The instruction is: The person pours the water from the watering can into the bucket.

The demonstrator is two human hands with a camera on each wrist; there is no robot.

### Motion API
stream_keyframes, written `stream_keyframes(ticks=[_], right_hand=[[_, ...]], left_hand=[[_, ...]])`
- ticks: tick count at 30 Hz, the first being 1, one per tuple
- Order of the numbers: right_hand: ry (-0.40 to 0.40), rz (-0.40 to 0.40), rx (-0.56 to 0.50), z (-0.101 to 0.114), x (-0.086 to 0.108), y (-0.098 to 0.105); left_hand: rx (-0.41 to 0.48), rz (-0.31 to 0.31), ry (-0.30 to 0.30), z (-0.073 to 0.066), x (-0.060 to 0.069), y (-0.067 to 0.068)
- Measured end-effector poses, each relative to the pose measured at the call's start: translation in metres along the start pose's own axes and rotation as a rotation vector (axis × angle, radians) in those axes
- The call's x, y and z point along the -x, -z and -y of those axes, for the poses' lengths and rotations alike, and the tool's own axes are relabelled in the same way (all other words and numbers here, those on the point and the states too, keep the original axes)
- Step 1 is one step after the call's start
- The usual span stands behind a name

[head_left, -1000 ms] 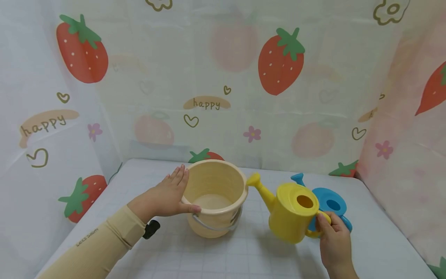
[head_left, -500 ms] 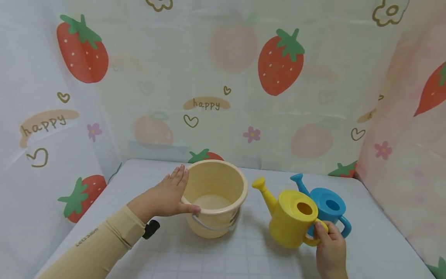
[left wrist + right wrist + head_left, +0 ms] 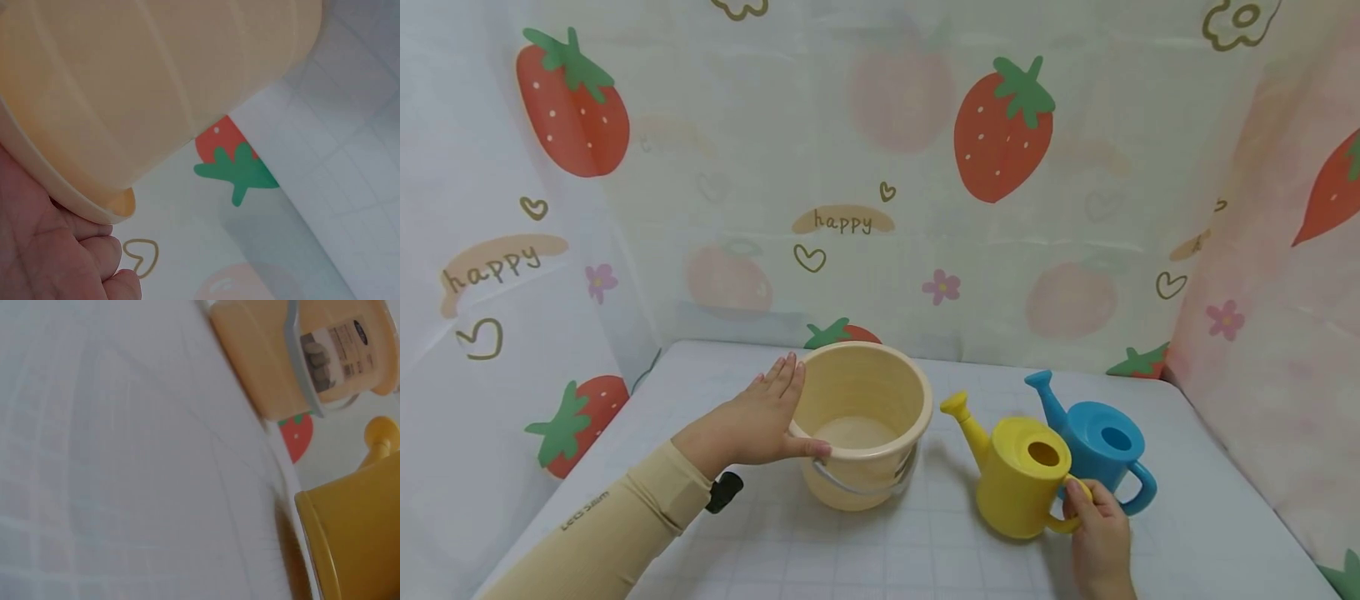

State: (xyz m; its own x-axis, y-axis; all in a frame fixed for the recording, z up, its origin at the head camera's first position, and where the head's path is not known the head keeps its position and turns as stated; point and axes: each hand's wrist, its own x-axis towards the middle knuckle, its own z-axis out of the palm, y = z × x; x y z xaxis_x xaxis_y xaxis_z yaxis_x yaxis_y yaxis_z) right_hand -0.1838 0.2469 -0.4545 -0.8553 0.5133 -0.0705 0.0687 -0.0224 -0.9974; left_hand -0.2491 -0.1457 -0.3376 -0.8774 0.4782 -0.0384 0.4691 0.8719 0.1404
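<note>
My left hand (image 3: 741, 421) lies against the left rim of a cream bucket (image 3: 861, 483), fingers straight and thumb along the front of the rim. The bucket stands upright with nothing seen inside and a pale handle hanging in front. My right hand (image 3: 1099, 533) pinches the handle of a yellow watering can (image 3: 1018, 492), its spout pointing left towards the bucket. The can is upright, low over the table; whether its base touches the table I cannot tell. In the right wrist view only part of the yellow can (image 3: 359, 531) shows, and that hand is out of sight.
A blue watering can (image 3: 1101, 437) stands just behind and right of the yellow one, spout also to the left. A white gridded cloth covers the table (image 3: 850, 558). Strawberry-printed curtains (image 3: 880, 250) close off the back and both sides.
My right hand has brought the yellow watering can down and slightly left, away from the bucket's rim, uncovering more of the blue one. My left hand stays on the bucket.
</note>
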Motion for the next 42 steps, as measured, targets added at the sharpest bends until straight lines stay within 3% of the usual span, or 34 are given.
stream_keyframes(ticks=[8, 16, 19, 25, 31, 35, 42], right_hand=[[0.009, 0.015, -0.003, -0.003, 0.000, -0.002], [-0.021, 0.156, -0.041, -0.004, -0.003, 0.004], [-0.022, 0.174, -0.027, -0.005, -0.003, 0.004], [-0.011, 0.151, 0.004, -0.005, -0.002, 0.005], [0.024, 0.104, 0.160, -0.001, -0.001, 0.005], [0.075, 0.065, 0.259, 0.005, -0.001, 0.008], [0.186, 0.029, 0.313, 0.013, -0.004, 0.018]], left_hand=[[-0.011, 0.002, 0.001, 0.000, -0.001, -0.001], [0.006, 0.002, -0.002, -0.002, 0.004, 0.002], [0.008, 0.002, -0.001, -0.003, 0.005, 0.003], [0.004, 0.001, -0.001, -0.003, 0.005, 0.002], [-0.004, 0.003, 0.002, -0.002, 0.004, 0.001], [-0.005, 0.007, 0.005, -0.002, 0.003, 0.002], [-0.007, 0.003, -0.007, -0.002, 0.003, 0.001]])
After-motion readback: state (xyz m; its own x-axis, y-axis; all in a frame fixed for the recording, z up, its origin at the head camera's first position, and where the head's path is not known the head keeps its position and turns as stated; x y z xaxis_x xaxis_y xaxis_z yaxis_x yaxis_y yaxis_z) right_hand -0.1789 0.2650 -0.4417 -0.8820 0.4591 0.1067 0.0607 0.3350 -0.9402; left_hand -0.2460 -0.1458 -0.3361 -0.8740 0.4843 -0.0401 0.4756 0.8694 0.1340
